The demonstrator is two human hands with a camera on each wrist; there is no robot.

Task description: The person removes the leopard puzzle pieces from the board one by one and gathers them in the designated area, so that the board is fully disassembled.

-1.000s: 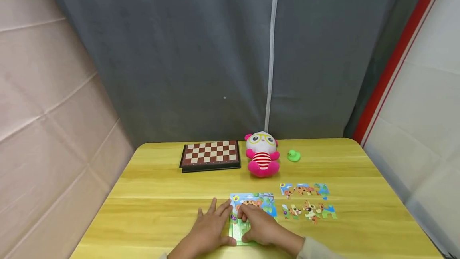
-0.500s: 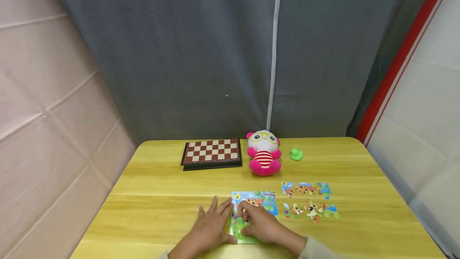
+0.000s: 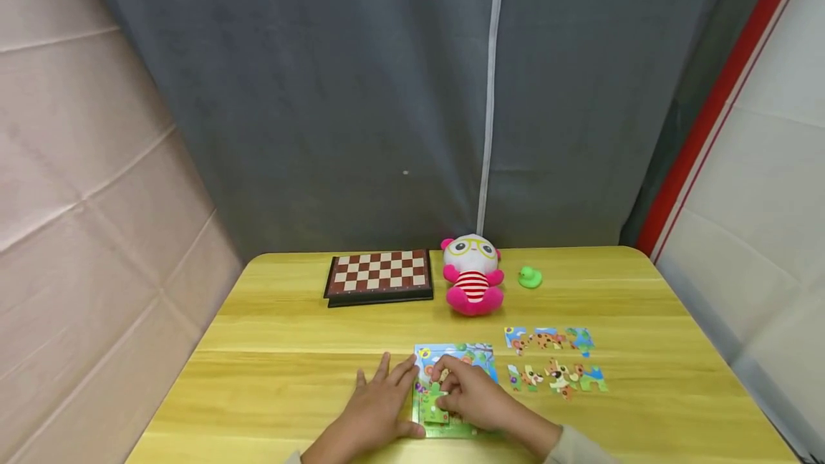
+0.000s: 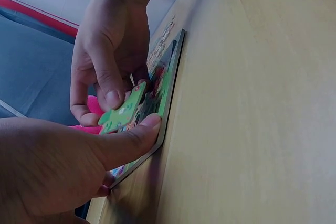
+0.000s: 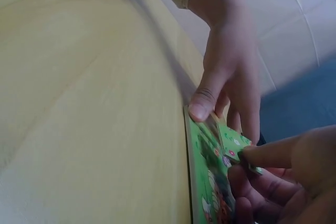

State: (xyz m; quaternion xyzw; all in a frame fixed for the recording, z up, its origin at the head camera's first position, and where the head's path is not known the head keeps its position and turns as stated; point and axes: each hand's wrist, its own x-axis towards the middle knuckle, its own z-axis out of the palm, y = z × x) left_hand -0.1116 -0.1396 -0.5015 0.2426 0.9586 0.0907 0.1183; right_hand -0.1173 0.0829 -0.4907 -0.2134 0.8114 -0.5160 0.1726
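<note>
A colourful puzzle board lies flat near the front edge of the yellow wooden table. My right hand pinches a green puzzle piece between thumb and fingers, tilted up off the board; the same piece shows in both wrist views. My left hand rests flat on the table at the board's left edge, its thumb pressing the near corner of the board.
Two rows of loose puzzle pieces lie right of the board. At the table's back stand a closed chessboard, a pink and white plush toy and a small green duck. A grey curtain hangs behind.
My right hand has lifted a green piece up off the lower part of the board. The left hand has stayed where it was.
</note>
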